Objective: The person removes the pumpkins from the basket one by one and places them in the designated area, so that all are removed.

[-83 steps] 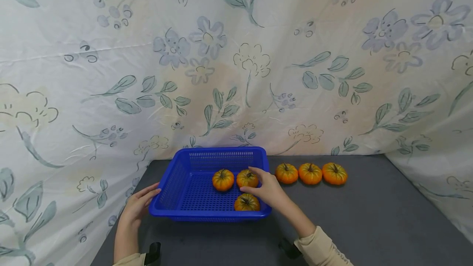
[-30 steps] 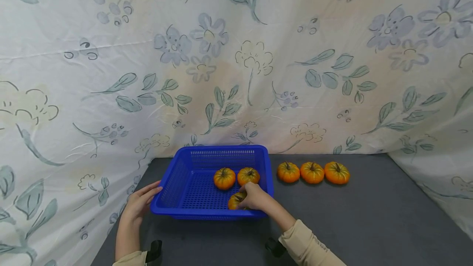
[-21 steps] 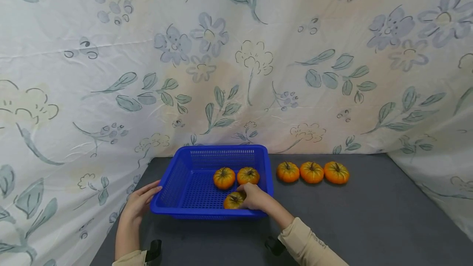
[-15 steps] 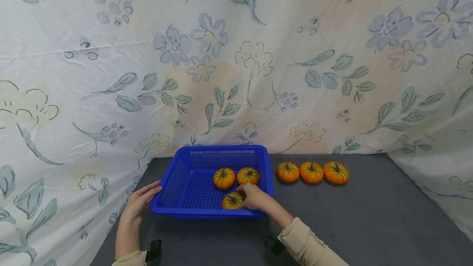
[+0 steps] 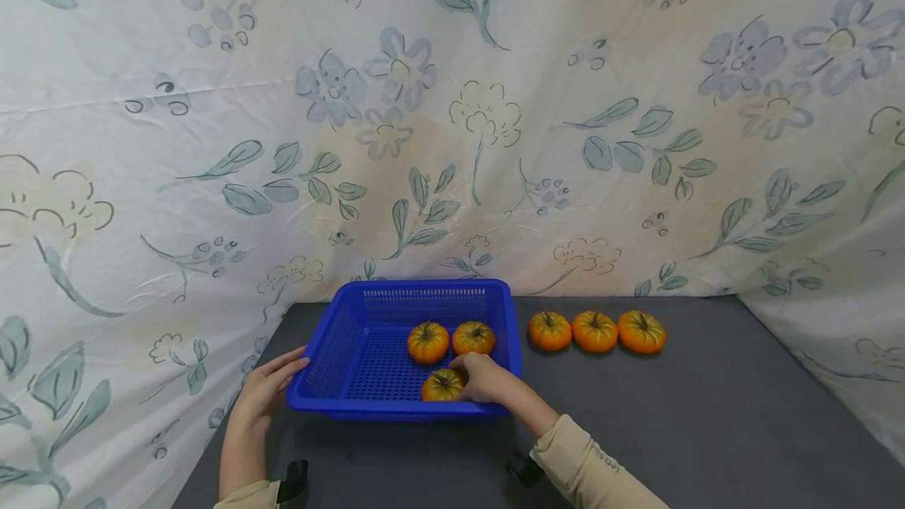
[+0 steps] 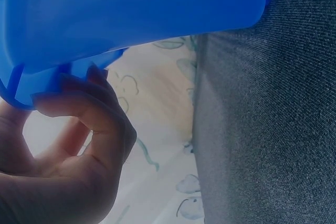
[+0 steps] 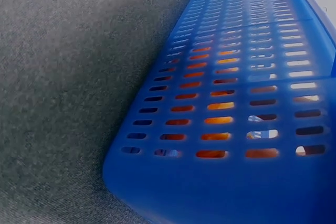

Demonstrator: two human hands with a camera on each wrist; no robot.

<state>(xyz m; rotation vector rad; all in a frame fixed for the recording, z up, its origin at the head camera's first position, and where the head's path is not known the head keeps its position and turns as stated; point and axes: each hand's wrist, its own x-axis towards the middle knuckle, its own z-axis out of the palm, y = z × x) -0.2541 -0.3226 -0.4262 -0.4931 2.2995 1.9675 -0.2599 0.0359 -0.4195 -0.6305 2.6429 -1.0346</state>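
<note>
A blue plastic basket with slotted walls stands on the dark table. My left hand grips its left rim; in the left wrist view the fingers curl up under the rim's edge. Inside the basket, near its front wall, my right hand holds a small orange pumpkin from its right side. Two more pumpkins sit behind it, one in the middle and one to the right. In the right wrist view the basket wall hides the hand, and orange shows through the slots.
To the right of the basket, three pumpkins stand in a row near the back of the dark grey table. A floral cloth hangs behind the table and along its sides.
My right hand has moved from the back-right pumpkin to the front one and taken hold of it. That pumpkin has shifted left along the front wall. The left hand stays at the rim.
</note>
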